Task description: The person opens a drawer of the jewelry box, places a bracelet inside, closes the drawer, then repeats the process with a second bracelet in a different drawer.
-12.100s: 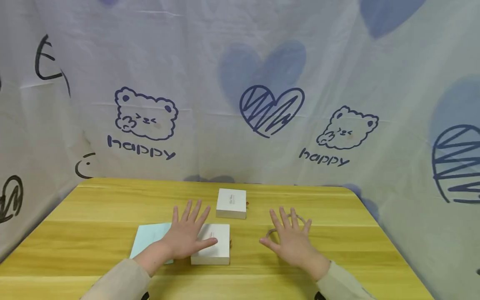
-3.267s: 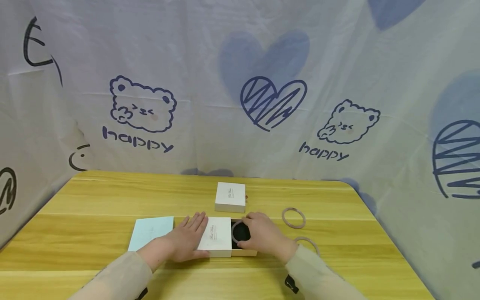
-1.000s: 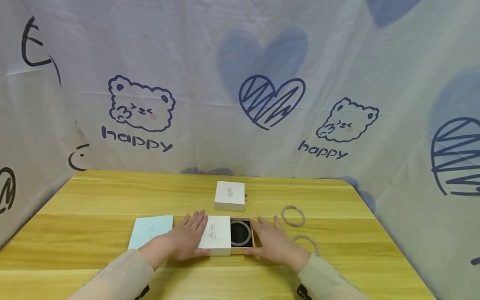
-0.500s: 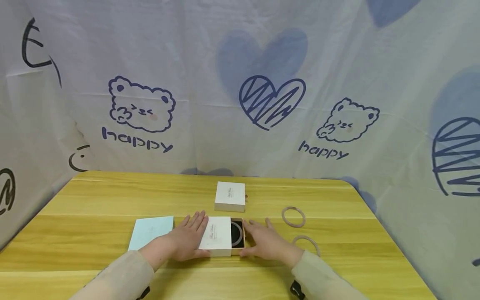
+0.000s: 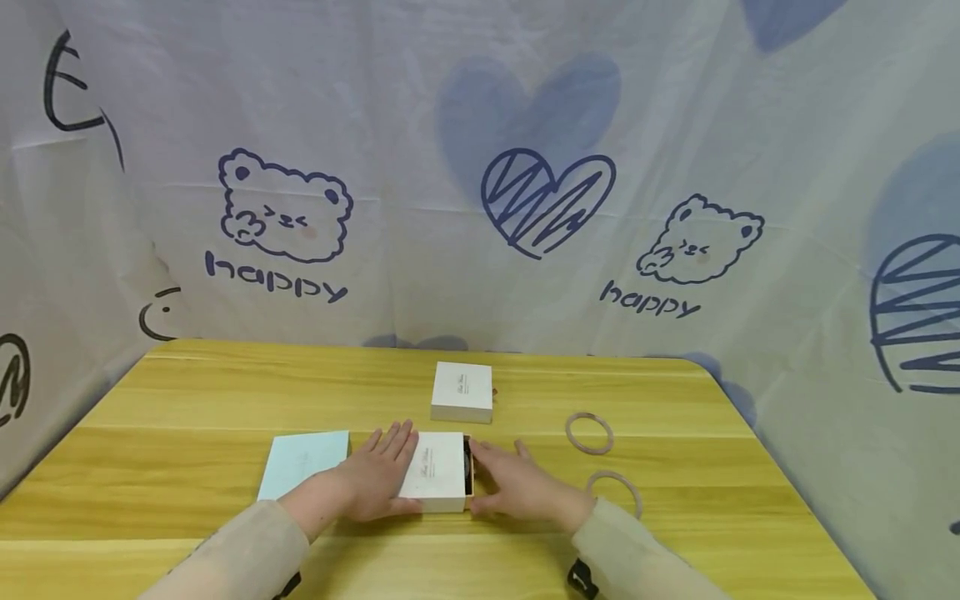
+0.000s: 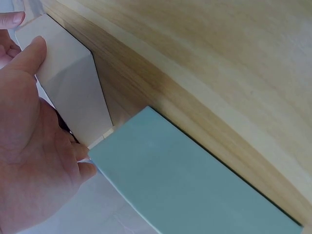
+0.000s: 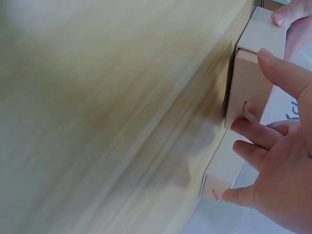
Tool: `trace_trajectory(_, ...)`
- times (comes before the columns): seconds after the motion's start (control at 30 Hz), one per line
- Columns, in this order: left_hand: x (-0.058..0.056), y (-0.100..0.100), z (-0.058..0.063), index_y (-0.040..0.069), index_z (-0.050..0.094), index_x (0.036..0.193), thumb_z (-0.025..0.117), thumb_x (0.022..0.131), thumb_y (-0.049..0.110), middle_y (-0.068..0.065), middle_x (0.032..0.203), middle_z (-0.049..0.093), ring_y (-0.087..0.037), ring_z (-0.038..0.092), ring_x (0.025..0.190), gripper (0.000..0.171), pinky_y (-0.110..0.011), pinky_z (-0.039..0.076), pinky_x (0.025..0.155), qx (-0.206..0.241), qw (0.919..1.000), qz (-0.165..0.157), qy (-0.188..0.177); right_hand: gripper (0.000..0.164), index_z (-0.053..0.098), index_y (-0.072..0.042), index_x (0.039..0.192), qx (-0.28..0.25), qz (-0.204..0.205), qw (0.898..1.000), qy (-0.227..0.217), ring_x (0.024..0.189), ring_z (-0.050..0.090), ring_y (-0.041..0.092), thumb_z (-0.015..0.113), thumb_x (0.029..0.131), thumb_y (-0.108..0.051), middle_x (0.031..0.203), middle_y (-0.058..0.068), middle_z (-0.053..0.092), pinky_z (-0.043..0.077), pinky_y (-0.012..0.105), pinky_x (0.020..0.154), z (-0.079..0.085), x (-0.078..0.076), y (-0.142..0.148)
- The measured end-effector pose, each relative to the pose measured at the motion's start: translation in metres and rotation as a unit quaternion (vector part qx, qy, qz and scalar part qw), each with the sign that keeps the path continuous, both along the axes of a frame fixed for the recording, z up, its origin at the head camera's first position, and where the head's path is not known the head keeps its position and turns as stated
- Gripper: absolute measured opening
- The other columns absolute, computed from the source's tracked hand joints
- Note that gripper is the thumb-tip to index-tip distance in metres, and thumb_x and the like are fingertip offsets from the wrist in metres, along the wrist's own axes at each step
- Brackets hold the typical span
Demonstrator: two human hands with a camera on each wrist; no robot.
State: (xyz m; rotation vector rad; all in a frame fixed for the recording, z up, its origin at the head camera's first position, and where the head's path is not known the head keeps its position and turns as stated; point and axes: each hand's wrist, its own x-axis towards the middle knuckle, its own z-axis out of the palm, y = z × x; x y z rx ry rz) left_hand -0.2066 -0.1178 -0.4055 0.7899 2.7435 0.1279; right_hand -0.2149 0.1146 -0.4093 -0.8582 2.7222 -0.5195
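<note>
My left hand (image 5: 367, 483) holds the sleeve of a white sliding gift box (image 5: 435, 471), its thumb on the front side and its fingers reaching to the back edge. My right hand (image 5: 525, 483) is at the right end, thumb and index finger at the two corners of the box's drawer (image 7: 248, 90). A small ribbon tab (image 7: 248, 113) hangs from the drawer's end. Only a narrow dark strip of the drawer shows from above, so the bangle inside is nearly hidden. Two pale mauve bangles (image 5: 589, 433) lie right of the hands, one partly overlapped by the right sleeve.
Behind the hands stands a second white box (image 5: 462, 392), its drawer in and a small tab at its right. A pale blue flat box (image 5: 300, 462) lies left, partly under the left forearm in view. A printed cloth (image 5: 420, 167) hangs behind the wooden table (image 5: 225, 392).
The right hand has moved left, sliding the drawer with its bangle almost fully into the sleeve. Earlier the right hand was placing that bangle inside. The left hand has stayed on the sleeve.
</note>
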Motion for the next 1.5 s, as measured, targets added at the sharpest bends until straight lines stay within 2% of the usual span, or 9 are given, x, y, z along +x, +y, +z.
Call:
trace_trajectory(0.27,-0.001,0.0,-0.001,-0.006,0.018,0.147,0.049,0.089,0.058,-0.023,0.155,0.012,-0.035,0.012,0.144,0.092,-0.05,0.014,0.117,-0.004,1.0,-0.003,0.007,0.083,0.028,0.001,0.145,0.023,0.004,1.0,0.001,0.138,0.035,0.027,0.07,0.083,-0.035,0.149,0.013,0.034,0.009,0.059,0.114,-0.001,0.0,-0.01)
trace_trajectory(0.5,-0.001,0.001,0.001,-0.005,0.018,0.147,0.048,0.088,0.059,-0.023,0.155,0.012,-0.035,0.012,0.144,0.092,-0.05,0.014,0.117,-0.008,0.9999,-0.002,0.007,0.078,0.032,-0.001,0.145,0.038,0.006,0.999,0.005,0.138,0.035,0.027,0.068,0.084,-0.036,0.149,0.012,0.037,0.011,0.06,0.113,0.0,0.0,-0.01)
trace_trajectory(0.7,0.0,0.001,0.001,-0.006,0.018,0.147,0.049,0.089,0.058,-0.023,0.155,0.012,-0.035,0.012,0.144,0.092,-0.05,0.014,0.117,-0.007,1.0,0.0,0.003,0.075,0.035,-0.004,0.144,0.053,0.009,0.998,0.018,0.137,0.036,0.027,0.068,0.084,-0.037,0.147,0.01,0.04,0.014,0.06,0.113,0.001,0.001,-0.011)
trace_trajectory(0.83,0.0,0.001,0.002,-0.005,0.018,0.147,0.049,0.088,0.059,-0.023,0.155,0.012,-0.035,0.011,0.145,0.092,-0.05,0.014,0.117,-0.006,1.0,0.002,0.002,0.074,0.035,-0.005,0.144,0.073,0.016,0.996,0.041,0.14,0.031,0.029,0.066,0.085,-0.039,0.149,0.011,0.036,0.016,0.06,0.112,0.0,0.001,-0.012)
trace_trajectory(1.07,-0.002,-0.002,0.001,-0.004,0.016,0.148,0.049,0.087,0.062,-0.021,0.156,0.01,-0.034,0.01,0.145,0.095,-0.05,0.012,0.118,-0.002,0.9999,0.003,-0.01,0.075,0.026,-0.016,0.149,0.122,0.078,0.984,0.101,0.143,0.022,0.027,0.056,0.089,-0.049,0.156,0.007,0.022,0.021,0.063,0.11,-0.004,0.003,-0.017)
trace_trajectory(1.23,-0.005,-0.006,0.0,-0.002,0.016,0.148,0.05,0.084,0.065,-0.019,0.157,0.009,-0.033,0.01,0.145,0.099,-0.051,0.011,0.117,0.015,0.9997,0.002,-0.017,0.067,0.028,-0.02,0.149,0.153,0.092,0.975,0.131,0.142,0.026,0.023,0.046,0.092,-0.052,0.154,0.004,0.026,0.022,0.061,0.11,-0.005,0.006,-0.019)
trace_trajectory(1.37,-0.006,-0.009,0.004,-0.002,0.015,0.149,0.05,0.083,0.067,-0.019,0.157,0.008,-0.034,0.009,0.145,0.101,-0.052,0.009,0.117,0.042,0.9987,0.007,-0.027,0.066,0.034,-0.017,0.146,0.167,0.092,0.97,0.149,0.14,0.031,0.024,0.048,0.092,-0.051,0.152,0.006,0.032,0.024,0.056,0.112,-0.001,0.009,-0.016)
trace_trajectory(1.5,-0.008,-0.014,0.007,-0.004,0.014,0.148,0.051,0.083,0.067,-0.022,0.156,0.008,-0.036,0.009,0.145,0.103,-0.053,0.009,0.117,0.062,0.9978,0.016,-0.021,0.067,0.041,-0.012,0.142,0.18,0.092,0.964,0.174,0.135,0.039,0.027,0.053,0.089,-0.05,0.147,0.01,0.039,0.027,0.052,0.112,0.001,0.011,-0.005)
